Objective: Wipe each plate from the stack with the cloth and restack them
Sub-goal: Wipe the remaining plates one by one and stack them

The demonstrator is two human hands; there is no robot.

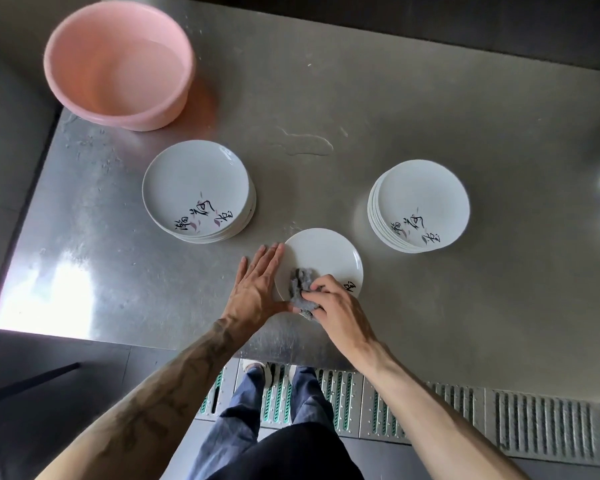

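Note:
A single white plate with black writing lies on the steel table near its front edge. My right hand grips a grey cloth and presses it onto the plate's near part. My left hand lies flat with straight fingers against the plate's left rim. A stack of white plates stands to the left behind it. A second stack of plates stands to the right.
A pink basin holding water sits at the table's far left corner. A small puddle lies on the steel table between the stacks. Floor grating runs below the front edge by my legs.

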